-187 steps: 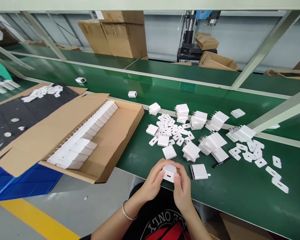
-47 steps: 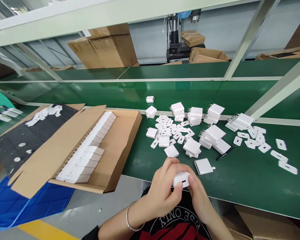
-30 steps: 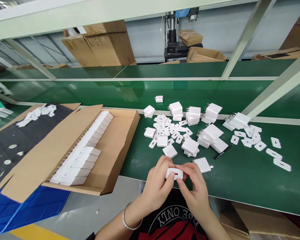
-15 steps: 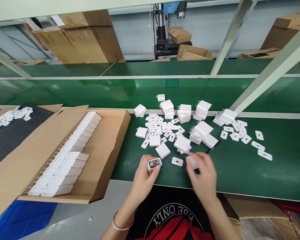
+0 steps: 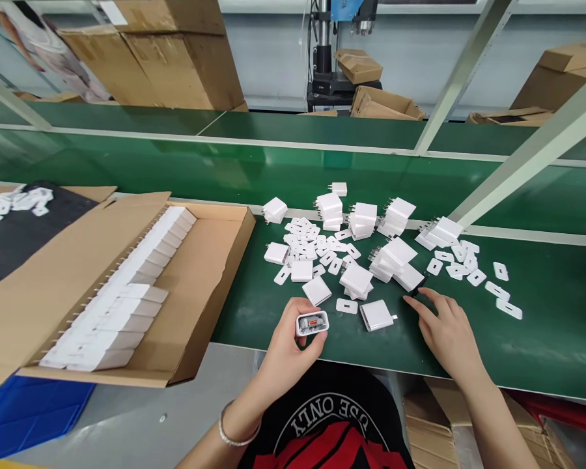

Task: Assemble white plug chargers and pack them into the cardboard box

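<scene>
The hands have come apart. The left hand [image 5: 293, 339] still grips the charger [image 5: 312, 323] at the worktop [image 5: 542, 352] edge. The right hand [image 5: 446, 329], now empty and spread, has moved toward the black pen [image 5: 418, 289]. The small cover [image 5: 346, 305] lies nearby.

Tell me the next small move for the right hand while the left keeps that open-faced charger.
Probably close the right hand on the black marker pen by its fingertips. The hand lies open on the green belt, fingers reaching that pen beside the white charger stacks, while the left hand holds the white charger body with exposed orange port.
</scene>
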Tool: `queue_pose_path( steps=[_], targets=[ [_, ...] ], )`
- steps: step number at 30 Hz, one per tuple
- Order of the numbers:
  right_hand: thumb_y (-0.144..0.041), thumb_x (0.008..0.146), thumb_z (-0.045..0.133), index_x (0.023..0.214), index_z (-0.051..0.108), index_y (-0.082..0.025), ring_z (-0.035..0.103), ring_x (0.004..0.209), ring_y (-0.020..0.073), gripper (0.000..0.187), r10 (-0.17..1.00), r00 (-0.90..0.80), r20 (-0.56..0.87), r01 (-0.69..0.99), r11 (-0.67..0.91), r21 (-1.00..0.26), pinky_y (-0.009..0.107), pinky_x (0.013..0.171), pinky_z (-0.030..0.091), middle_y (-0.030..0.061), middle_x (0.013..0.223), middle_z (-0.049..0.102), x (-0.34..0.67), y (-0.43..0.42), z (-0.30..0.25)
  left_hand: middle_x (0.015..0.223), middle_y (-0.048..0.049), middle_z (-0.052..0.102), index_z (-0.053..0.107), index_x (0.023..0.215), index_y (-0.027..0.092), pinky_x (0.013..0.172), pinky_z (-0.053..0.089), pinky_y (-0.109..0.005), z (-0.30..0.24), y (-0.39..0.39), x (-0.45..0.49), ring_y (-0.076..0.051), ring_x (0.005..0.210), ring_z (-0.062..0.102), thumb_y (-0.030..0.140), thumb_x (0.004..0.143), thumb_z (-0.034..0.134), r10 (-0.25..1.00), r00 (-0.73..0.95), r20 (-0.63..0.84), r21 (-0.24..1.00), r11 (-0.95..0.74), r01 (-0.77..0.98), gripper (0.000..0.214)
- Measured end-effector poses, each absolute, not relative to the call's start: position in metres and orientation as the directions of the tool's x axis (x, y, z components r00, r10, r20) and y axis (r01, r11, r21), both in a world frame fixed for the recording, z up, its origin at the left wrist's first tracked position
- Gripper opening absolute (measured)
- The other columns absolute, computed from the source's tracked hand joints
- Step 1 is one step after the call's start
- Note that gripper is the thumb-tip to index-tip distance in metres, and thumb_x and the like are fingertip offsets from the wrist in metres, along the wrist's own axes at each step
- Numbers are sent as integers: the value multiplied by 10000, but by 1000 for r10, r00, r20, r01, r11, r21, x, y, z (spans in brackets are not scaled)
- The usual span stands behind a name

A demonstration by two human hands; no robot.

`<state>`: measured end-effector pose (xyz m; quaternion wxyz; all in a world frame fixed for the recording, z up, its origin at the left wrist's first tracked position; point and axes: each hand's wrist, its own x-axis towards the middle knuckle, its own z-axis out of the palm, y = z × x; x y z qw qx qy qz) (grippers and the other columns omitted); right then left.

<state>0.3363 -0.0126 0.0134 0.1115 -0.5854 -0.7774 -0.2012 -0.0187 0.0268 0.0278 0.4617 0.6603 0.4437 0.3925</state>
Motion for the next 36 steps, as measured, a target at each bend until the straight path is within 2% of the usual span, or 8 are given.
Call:
queue_pose_path(
  steps=[4, 9, 16, 18, 22, 25, 29, 36],
  targets=[
    [-83, 1053, 462, 1401, 715, -159, 648, 1135, 278, 437, 876, -332, 350, 941, 282, 188, 416, 842, 516, 135, 1400, 698, 352, -13, 13, 1170, -63, 555, 573, 1164, 236, 669, 497, -222, 38, 25, -18, -129, 858, 614, 142, 962, 656, 919, 348, 184, 947, -260, 186, 237],
    [-164, 1095, 461, 1256, 758, -113, 651, 991, 265, 341, 848, -344, 402, 937, 281, 208, 392, 777, 489, 154, 1149, 725, 374, -8, 18, 1165, -57, 569, 546, 1217, 265, 765, 545, -257, 53, 22, -15, -166, 985, 656, 58, 920, 657, 854, 366, 370, 861, -464, 211, 379],
    [-237, 1123, 537, 1128, 724, -133, 692, 878, 226, 214, 765, -386, 516, 921, 291, 259, 349, 723, 491, 128, 1084, 757, 375, -10, 42, 1064, -61, 581, 514, 1294, 239, 636, 498, -222, 58, 17, -12, -199, 1023, 675, 64, 902, 651, 754, 323, 572, 661, -657, 363, 450],
    [-235, 1115, 547, 1101, 716, -146, 708, 775, 197, 191, 758, -253, 601, 967, 220, 129, 322, 650, 488, 111, 1034, 781, 362, -16, 51, 1051, -62, 587, 510, 1305, 235, 633, 500, -223, 57, 17, -12, -207, 1033, 674, 72, 902, 656, 740, 324, 590, 631, -672, 387, 459],
    [-263, 1113, 520, 886, 709, -189, 679, 563, 154, 305, 803, 147, 577, 893, 143, -427, 280, 521, 502, 58, 799, 747, 312, -29, 70, 1059, -65, 588, 516, 1291, 233, 617, 495, -224, 56, 16, -10, -206, 1004, 682, 95, 910, 666, 749, 316, 582, 639, -662, 392, 432],
    [-267, 1050, 695, 1143, 723, -196, 758, 692, 172, 120, 809, 339, 480, 637, 178, -750, 296, 643, 619, 67, 1000, 787, 267, -36, 75, 1097, -63, 575, 518, 1271, 239, 615, 496, -226, 59, 14, -7, -180, 941, 690, 102, 919, 672, 788, 305, 535, 685, -616, 389, 407],
    [-229, 1061, 673, 1080, 733, -217, 739, 852, 188, 64, 826, 291, 482, 484, 308, -819, 315, 694, 626, 72, 1019, 732, 224, -35, 67, 1119, -57, 565, 514, 1263, 243, 629, 505, -219, 64, 12, -5, -152, 911, 689, 92, 936, 649, 812, 309, 495, 724, -582, 369, 385],
    [-299, 1178, 446, 1106, 532, -239, 627, 600, 119, 127, 877, 348, 330, 49, 334, -941, 223, 506, 489, 9, 800, 661, 180, -33, 67, 1138, -57, 572, 531, 1266, 234, 650, 524, -219, 63, 9, -7, -141, 897, 695, 108, 942, 661, 816, 314, 485, 720, -576, 387, 371]
  ],
)
